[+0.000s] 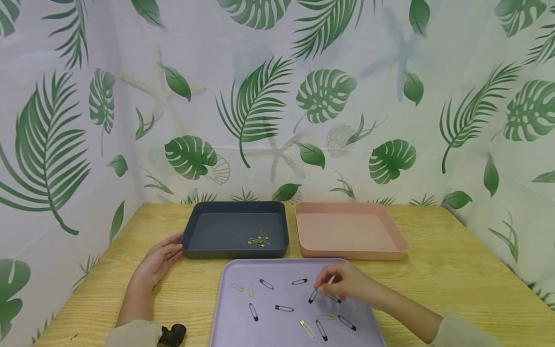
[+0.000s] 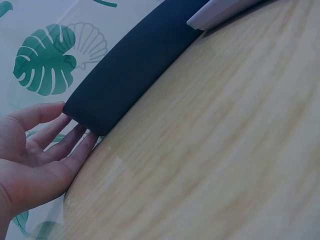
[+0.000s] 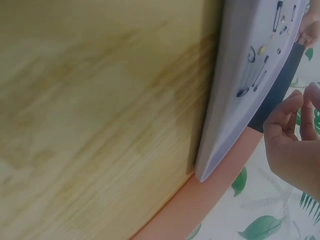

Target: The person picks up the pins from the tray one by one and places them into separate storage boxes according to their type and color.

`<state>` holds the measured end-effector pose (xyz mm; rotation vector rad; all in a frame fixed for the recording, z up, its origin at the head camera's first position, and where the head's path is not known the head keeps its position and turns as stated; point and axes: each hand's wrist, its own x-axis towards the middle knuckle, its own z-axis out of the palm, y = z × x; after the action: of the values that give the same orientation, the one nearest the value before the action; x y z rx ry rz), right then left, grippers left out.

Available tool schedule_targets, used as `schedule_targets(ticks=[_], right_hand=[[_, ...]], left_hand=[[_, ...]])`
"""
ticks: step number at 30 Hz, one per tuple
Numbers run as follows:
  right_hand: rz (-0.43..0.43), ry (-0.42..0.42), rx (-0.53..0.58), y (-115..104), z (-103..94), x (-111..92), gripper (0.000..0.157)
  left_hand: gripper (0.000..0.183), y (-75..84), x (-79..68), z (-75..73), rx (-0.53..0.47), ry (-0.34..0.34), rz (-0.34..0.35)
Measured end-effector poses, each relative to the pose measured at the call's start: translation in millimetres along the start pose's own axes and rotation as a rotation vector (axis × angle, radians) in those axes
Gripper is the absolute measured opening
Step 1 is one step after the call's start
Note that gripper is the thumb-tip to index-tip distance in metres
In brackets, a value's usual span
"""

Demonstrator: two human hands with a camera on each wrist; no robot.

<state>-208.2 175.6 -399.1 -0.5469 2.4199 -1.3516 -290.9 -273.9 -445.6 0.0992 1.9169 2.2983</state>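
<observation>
My left hand point(image 1: 157, 260) rests its fingertips against the near left corner of the dark blue tray point(image 1: 234, 253), thumb at the rim in the left wrist view. My right hand point(image 1: 342, 281) is over the lilac tray point(image 1: 243, 332), thumb and forefinger bent toward each other with tips close together. No pin shows between them in the right wrist view. In the head view the fingertips overlap the upper end of a black safety pin point(image 1: 312, 297). Another black safety pin point(image 1: 333, 298) is partly beneath this hand. Several black and gold safety pins lie scattered on the lilac tray.
A small group of gold safety pins point(image 1: 258, 240) lies in the dark tray's right part. The pink tray point(image 1: 353, 254) stands to its right, behind the lilac one. A black object point(image 1: 173, 334) is at the left sleeve. Leaf-patterned cloth point(image 1: 260, 193) closes off the table's back and sides.
</observation>
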Motion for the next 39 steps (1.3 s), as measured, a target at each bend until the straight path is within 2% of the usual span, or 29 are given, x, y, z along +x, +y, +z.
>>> schedule_targets(ticks=[7,18,23,39], right_hand=[[-0.007,-0.027,-0.001,9.7,1.0,-8.3,0.005],[-0.129,-0.059,-0.058,24.2,6.2,-13.9,0.007],[-0.165,-0.054,-0.118,29.2,11.0,-15.7,0.008],[-0.161,-0.008,-0.194,29.4,20.9,-20.3,0.010]], left_hand=[[0.055,2.9,1.7,1.5,-0.002,0.003,-0.003],[0.055,2.9,2.5,1.1,-0.006,0.004,-0.002],[0.055,2.8,1.9,1.4,-0.006,0.001,0.002],[0.055,-2.6,1.0,-0.2,-0.004,0.017,0.000]])
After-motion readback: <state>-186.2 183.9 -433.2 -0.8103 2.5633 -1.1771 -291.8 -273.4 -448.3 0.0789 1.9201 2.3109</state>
